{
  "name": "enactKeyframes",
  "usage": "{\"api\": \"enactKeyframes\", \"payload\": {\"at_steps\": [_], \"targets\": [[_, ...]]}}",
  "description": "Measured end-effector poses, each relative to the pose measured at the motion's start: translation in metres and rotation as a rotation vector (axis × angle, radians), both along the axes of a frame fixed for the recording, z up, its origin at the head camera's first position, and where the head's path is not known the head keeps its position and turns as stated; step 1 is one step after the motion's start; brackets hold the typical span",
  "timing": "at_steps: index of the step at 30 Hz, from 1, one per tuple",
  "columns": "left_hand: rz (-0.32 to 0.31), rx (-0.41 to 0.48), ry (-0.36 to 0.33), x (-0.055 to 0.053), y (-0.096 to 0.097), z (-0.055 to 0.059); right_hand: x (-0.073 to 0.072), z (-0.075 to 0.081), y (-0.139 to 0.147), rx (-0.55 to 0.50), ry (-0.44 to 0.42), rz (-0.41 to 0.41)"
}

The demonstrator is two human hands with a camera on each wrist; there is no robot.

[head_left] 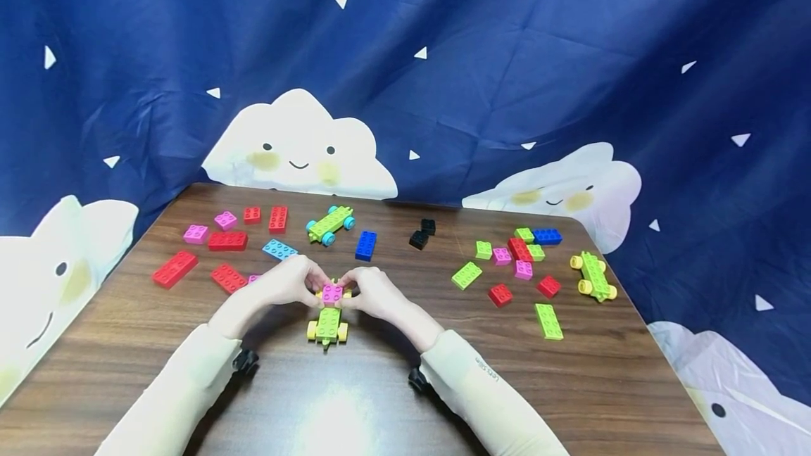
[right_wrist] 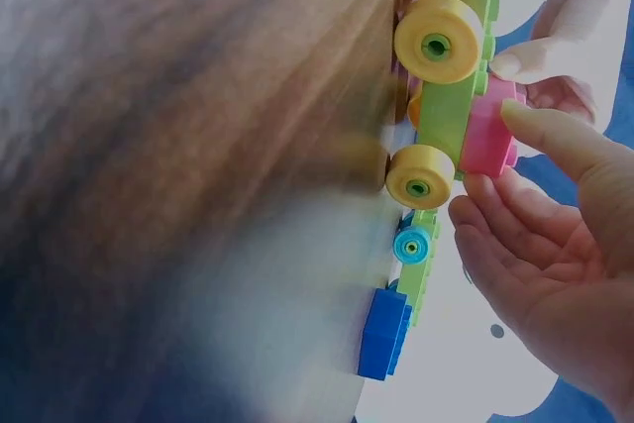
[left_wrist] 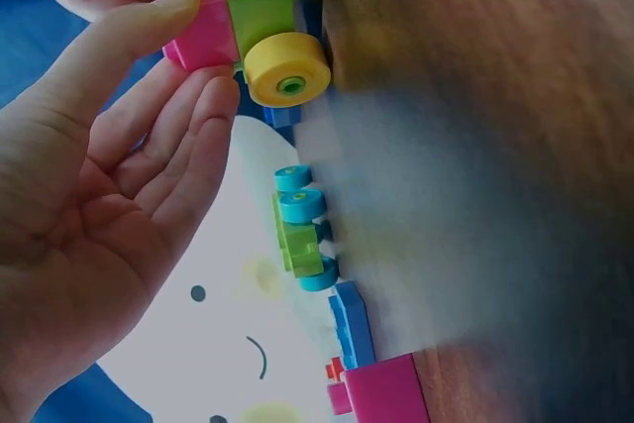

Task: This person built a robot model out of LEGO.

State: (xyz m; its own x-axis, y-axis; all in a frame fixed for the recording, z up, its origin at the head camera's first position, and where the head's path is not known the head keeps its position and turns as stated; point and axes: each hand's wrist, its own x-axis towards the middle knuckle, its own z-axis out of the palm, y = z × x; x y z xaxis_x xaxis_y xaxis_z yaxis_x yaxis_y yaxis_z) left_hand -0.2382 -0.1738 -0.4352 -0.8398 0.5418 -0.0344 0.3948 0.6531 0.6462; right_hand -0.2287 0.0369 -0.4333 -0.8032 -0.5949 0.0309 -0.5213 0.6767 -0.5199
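A pink square building brick [head_left: 332, 294] sits on the far end of a green toy car base with yellow wheels [head_left: 328, 328], which stands on the table in front of me. My left hand [head_left: 293, 281] pinches the brick from the left, its thumb lying on the brick's side in the left wrist view. From the right, my right hand [head_left: 376, 293] pinches the same pink brick, thumb on the near side and fingertips beyond. In the right wrist view the brick [right_wrist: 487, 131] is seated against the green base [right_wrist: 444, 114], between the two hands.
Behind my hands stand a green car base with blue wheels [head_left: 331, 224], a blue brick [head_left: 365, 245] and black bricks [head_left: 419, 239]. Red bricks [head_left: 174, 269] and pink bricks lie at left. At right are several mixed bricks and another yellow-wheeled base [head_left: 593, 276].
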Motion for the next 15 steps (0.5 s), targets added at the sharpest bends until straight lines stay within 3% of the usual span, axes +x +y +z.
{"api": "enactKeyframes", "payload": {"at_steps": [6, 15], "targets": [[-0.007, 0.007, 0.009, 0.0010, -0.0008, -0.0008, -0.0012, -0.0007, 0.0021, -0.017, -0.016, 0.016], [-0.005, 0.030, -0.007, -0.0007, -0.0039, -0.0042, -0.0007, 0.0012, 0.0062, -0.027, 0.026, 0.047]]}}
